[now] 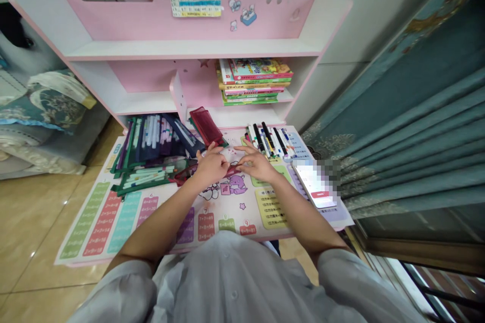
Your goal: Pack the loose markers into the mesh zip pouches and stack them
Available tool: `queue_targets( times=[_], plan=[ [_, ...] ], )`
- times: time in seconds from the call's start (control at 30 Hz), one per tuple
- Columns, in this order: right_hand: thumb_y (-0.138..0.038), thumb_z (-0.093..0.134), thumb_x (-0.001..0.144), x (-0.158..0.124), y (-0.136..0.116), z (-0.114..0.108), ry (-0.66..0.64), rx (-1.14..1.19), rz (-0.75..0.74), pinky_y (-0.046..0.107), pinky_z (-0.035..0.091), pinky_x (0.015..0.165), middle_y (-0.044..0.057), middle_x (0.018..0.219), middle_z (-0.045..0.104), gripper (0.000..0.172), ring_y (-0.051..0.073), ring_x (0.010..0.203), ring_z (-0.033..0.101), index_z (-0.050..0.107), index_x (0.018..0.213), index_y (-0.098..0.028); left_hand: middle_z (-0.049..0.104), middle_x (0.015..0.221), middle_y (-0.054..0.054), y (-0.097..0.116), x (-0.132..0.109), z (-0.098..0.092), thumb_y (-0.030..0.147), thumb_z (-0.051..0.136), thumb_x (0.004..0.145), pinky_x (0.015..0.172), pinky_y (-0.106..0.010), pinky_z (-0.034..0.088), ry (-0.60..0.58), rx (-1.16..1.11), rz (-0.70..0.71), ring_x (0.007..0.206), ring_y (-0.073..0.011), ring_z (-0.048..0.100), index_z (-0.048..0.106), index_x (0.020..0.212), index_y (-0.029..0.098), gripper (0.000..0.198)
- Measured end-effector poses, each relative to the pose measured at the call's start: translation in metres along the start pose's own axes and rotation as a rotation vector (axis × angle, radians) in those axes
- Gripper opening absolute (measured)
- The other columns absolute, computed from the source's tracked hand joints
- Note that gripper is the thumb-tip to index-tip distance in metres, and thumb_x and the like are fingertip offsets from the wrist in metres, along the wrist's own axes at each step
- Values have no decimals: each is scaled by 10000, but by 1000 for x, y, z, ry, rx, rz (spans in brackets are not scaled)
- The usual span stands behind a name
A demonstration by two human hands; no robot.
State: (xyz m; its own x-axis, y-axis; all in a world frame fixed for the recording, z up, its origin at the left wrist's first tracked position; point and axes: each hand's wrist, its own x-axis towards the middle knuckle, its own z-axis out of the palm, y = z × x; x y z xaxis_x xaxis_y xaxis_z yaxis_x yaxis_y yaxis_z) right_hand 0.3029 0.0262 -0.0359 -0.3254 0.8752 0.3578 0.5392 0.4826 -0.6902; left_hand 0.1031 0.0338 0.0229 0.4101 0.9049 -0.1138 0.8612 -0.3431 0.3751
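Observation:
A dark red mesh zip pouch (232, 169) lies low on the desk mat in front of me, partly covered by my hands. My left hand (212, 165) is closed in a pinch at its upper edge. The fingers of my right hand (258, 164) pinch the pouch's right end. Just beyond my hands rest other dark red mesh pouches (209, 128). Loose pens and markers (269, 140) lie in a row behind my right hand. To the left, green and navy mesh pouches (147, 176) filled with pens are piled up.
A pink and white desk shelf (197, 49) rises at the back, with a stack of books (255, 83) on it. A lit phone (312, 184) lies at the mat's right side. The teal curtain (409, 126) hangs close to the desk's right edge.

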Motion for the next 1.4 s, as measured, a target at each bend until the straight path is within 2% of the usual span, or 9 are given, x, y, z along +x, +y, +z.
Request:
queue_targets(
  times=[0.27, 0.63, 1.07, 1.4],
  plan=[
    [-231, 771, 731, 0, 2, -1, 9, -10, 3, 589, 286, 1175, 39, 1332, 633, 59, 337, 1481, 257, 756, 677, -248, 480, 1497, -26, -1, 0, -4, 294, 544, 872, 1124, -723, 188, -19, 38, -13, 1473, -322, 251, 751, 852, 252, 212],
    [-212, 759, 736, 0, 2, -2, 12, -26, 1, 589, 302, 1164, 42, 1337, 630, 81, 336, 1475, 273, 743, 663, -241, 489, 1484, -31, -8, 0, -5, 284, 530, 868, 1105, -752, 199, -24, 64, 1, 1454, -371, 272, 765, 844, 248, 239],
    [-228, 759, 738, 0, 2, -2, 21, -17, 20, 591, 304, 1160, 42, 1314, 644, 85, 334, 1466, 296, 738, 657, -244, 520, 1460, -35, -18, 1, -6, 284, 539, 846, 1105, -758, 204, -5, 73, 13, 1446, -364, 296, 765, 824, 257, 229],
    [-261, 759, 750, 0, 4, -3, 15, -2, 28, 591, 292, 1161, 45, 1315, 643, 95, 334, 1462, 303, 735, 660, -240, 507, 1472, -44, -16, -3, -16, 260, 529, 842, 1115, -748, 214, -50, 86, -18, 1437, -376, 307, 763, 814, 236, 237]
  ],
)
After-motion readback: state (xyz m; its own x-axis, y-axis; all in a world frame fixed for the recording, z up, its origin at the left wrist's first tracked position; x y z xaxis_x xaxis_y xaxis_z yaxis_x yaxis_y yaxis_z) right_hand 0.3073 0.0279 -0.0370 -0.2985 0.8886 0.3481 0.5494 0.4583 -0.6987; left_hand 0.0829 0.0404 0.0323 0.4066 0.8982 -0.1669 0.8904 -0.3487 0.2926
